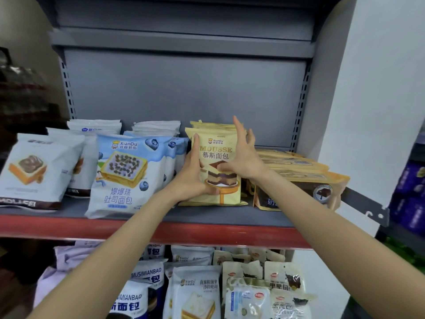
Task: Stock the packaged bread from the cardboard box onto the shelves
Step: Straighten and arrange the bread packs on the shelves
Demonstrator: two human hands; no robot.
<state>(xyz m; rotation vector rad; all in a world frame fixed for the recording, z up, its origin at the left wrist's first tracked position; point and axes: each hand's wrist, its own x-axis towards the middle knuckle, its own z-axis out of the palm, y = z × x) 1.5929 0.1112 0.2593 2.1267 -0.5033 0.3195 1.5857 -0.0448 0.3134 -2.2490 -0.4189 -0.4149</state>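
Yellow film wraps the mousse bread packet (217,166) that is being stood upright on the grey upper shelf (207,215), at the front of a row of like packets (213,126) lined up behind it. It is held from both sides. The left hand (195,173) is pressed along the packet's left edge with fingers straight and the thumb curled under the lower front, so the packet is gripped there. The right hand (243,157) is laid against the right side with fingers spread wide and straight, the thumb touching the printed cake picture; nothing is pinched by it.

To the left, the blueberry toast packets (124,173) lean just beside the yellow row, with white chocolate toast packets (34,171) further left. To the right, a stack of tan packets (299,173) lies flat, near the right wrist. More bread packets (195,293) fill the lower shelf. The cardboard box is not in view.

The step in hand is judged to be the squaring and settling of a placed packet. Next, both hands would need to be released gently so the packet is left standing, and the row may need to be nudged back. If it is let go too quickly, the packet could be tipped forward off the shelf's red front edge (161,231).
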